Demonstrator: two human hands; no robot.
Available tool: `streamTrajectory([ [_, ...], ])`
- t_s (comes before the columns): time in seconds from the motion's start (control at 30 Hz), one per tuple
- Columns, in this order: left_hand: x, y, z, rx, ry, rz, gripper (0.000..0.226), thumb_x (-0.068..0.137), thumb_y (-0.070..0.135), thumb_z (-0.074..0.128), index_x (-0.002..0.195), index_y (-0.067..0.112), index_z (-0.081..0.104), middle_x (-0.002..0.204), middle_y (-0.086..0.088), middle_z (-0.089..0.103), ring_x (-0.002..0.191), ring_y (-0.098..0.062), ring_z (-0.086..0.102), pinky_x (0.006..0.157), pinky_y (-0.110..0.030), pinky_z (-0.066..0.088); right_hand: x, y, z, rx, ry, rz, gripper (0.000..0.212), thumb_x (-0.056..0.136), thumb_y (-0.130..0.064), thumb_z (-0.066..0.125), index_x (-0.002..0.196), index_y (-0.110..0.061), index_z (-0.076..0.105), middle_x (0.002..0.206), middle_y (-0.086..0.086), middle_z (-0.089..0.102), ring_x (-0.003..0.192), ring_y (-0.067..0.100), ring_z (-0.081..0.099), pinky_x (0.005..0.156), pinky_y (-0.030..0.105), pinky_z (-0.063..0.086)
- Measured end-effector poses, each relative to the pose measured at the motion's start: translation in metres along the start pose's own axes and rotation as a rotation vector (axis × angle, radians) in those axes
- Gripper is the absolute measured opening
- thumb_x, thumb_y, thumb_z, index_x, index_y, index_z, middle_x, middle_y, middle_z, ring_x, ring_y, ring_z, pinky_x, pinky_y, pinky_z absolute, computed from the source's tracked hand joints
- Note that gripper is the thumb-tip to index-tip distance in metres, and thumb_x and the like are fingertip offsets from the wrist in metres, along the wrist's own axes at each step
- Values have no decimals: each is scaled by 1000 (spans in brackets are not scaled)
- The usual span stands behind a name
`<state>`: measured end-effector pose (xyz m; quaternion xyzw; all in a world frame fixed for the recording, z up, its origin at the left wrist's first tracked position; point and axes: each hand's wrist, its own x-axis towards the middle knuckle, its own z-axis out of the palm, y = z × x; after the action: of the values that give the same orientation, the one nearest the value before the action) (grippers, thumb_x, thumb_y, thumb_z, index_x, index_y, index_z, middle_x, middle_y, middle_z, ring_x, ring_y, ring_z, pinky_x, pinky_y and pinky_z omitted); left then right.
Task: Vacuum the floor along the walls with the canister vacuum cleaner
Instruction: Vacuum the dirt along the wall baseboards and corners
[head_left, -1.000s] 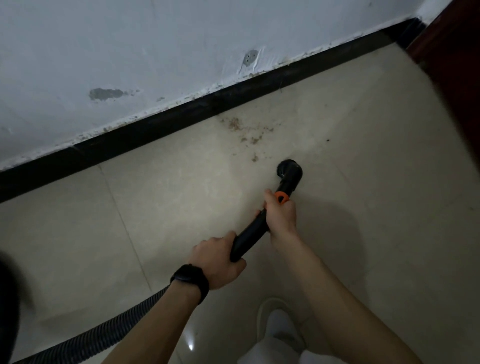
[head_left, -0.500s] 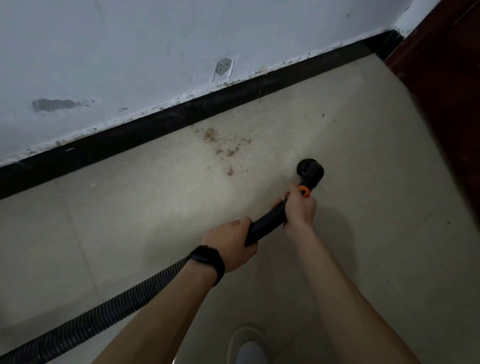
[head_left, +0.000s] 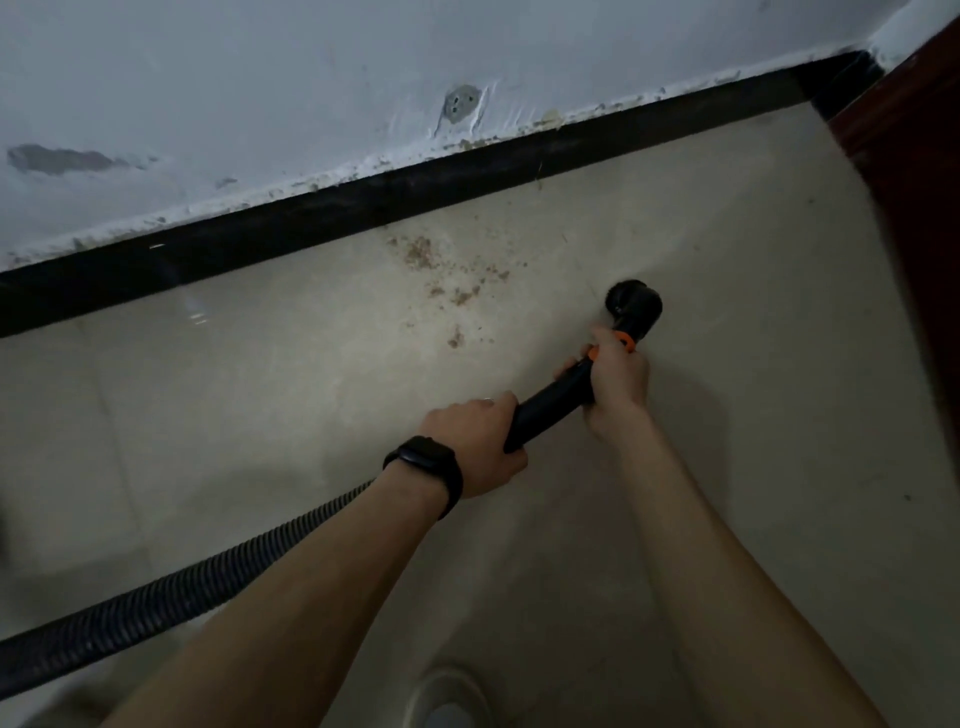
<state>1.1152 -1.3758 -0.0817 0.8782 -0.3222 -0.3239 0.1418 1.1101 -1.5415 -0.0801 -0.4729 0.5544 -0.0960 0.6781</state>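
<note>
the right hand (head_left: 618, 384) grips the black wand (head_left: 550, 410) close behind the round nozzle (head_left: 634, 304); the left hand (head_left: 478, 447) is wrapped around the wand lower down. the wand runs diagonally, up and to the right. the brown debris (head_left: 421, 254) lies left of the nozzle, toward the black baseboard (head_left: 363, 208), so the next sweep probably goes leftward.

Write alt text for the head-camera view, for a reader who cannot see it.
A person's left hand and right hand grip a black vacuum wand, its round nozzle at the beige floor, right of scattered brown debris near the black baseboard. A ribbed hose runs off to the lower left.
</note>
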Motion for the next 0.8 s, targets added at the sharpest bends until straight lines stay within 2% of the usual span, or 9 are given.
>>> streamTrajectory([
  [0.1,-5,-15,-12,19,15,-21,30,91,45,54,108,22,45,84,4,53,68,-21,53,60,-31,43,-4,-1,20,-33,-25,-8,19,97,-11,63,83,-8,51,72,6,50,47,17,54,49,29,52],
  [0.23,-22,-46,-25,58,-32,-16,28,91,47,55,100,27,38,76,6,48,62,-16,51,55,-28,39,-22,15,47,-60,-77,8,15,97,-13,63,89,-8,52,76,7,53,53,20,59,59,35,57],
  [0.3,-36,-62,-26,100,-63,3,29,90,49,55,101,27,38,75,8,48,59,-12,49,50,-27,36,-38,30,55,-73,-87,28,15,98,-15,63,105,-6,54,79,7,54,52,18,62,56,32,57],
  [0.37,-55,-80,-22,141,-95,9,30,90,50,53,104,27,41,74,10,47,57,-10,48,49,-26,35,-56,50,59,-92,-73,50,40,98,-18,64,132,-4,49,82,6,57,50,16,66,53,29,56],
  [0.43,-77,-101,-13,160,-124,5,30,91,51,51,106,27,41,74,11,47,59,-11,50,53,-27,38,-75,73,62,-122,-83,52,49,100,-20,63,141,-4,41,84,6,58,51,15,68,54,30,57],
  [0.5,-97,-119,-2,163,-154,12,31,92,53,49,110,28,42,76,12,47,63,-13,52,58,-27,40,-94,94,65,-174,-104,36,45,102,-23,59,137,-6,38,83,4,60,53,15,69,58,32,57],
  [0.67,-136,-150,15,153,-212,79,35,95,59,41,113,29,37,90,10,56,67,-15,56,64,-30,47,-131,127,74,-252,-117,13,40,105,-30,55,133,-10,35,83,2,61,51,11,68,55,28,56],
  [0.8,-146,-171,10,102,-197,100,33,95,61,41,107,31,33,80,14,47,60,-10,49,62,-30,45,-142,131,94,-322,-74,37,48,104,-32,57,138,-8,33,86,2,63,52,12,68,57,27,56],
])
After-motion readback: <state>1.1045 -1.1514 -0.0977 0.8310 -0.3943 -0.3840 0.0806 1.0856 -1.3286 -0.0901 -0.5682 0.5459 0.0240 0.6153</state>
